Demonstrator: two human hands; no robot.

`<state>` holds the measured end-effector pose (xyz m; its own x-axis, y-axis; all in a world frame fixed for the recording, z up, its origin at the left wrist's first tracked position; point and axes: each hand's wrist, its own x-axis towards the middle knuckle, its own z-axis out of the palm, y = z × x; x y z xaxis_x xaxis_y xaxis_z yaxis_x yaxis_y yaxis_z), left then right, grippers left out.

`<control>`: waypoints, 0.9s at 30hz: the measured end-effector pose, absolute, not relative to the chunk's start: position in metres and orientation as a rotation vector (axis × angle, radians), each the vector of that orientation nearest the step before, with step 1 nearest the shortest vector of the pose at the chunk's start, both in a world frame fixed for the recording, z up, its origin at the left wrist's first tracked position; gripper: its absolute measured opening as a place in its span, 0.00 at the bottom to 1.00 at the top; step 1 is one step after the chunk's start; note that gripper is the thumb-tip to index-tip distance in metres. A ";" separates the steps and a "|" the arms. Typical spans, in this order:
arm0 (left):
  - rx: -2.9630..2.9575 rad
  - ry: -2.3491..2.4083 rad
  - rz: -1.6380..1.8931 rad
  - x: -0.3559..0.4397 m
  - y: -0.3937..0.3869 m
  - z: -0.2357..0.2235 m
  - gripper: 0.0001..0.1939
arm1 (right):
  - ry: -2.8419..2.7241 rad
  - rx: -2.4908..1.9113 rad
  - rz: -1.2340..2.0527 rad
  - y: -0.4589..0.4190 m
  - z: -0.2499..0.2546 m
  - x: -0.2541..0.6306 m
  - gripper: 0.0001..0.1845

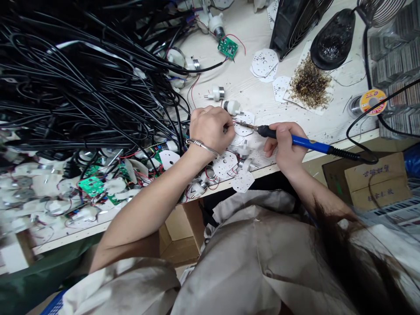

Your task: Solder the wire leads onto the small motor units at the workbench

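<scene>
My right hand (288, 144) is closed around a blue-handled soldering iron (308, 143), its tip pointing left. The tip reaches a white circuit board (245, 124) lying on the bench. My left hand (211, 129) is closed just left of that board, pinching thin wires (234, 123) near the iron's tip; the rest of what is in its fingers is hidden. Beyond the left knuckles lies a small motor with a white gear housing (231, 106), and another motor (215, 93) sits farther back. Below the left hand is a white perforated board (225, 164).
Black cables (98, 83) heap up at left, above piled motors and green circuit boards (92, 186). At right are a solder spool (373, 103), an iron stand (333, 41), a dirty pad (310, 85), a black fan (297, 24) and stacked grey pieces (398, 65). A cardboard box (377, 181) stands below.
</scene>
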<state>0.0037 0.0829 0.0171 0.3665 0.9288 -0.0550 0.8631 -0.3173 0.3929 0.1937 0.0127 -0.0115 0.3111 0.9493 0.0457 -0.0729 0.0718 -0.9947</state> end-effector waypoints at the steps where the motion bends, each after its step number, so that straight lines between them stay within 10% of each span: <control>1: 2.279 1.566 0.259 0.003 0.083 0.017 0.09 | -0.952 -1.246 0.974 0.013 -0.012 0.193 0.23; 27: 2.229 1.545 0.306 0.002 0.082 0.016 0.10 | -0.968 -1.290 0.986 0.011 -0.012 0.194 0.24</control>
<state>0.0019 0.0820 0.0161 0.3618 0.9309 -0.0510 0.8411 -0.3023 0.4485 0.1943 0.0109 -0.0122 0.2978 0.9544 0.0182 -0.0356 0.0302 -0.9989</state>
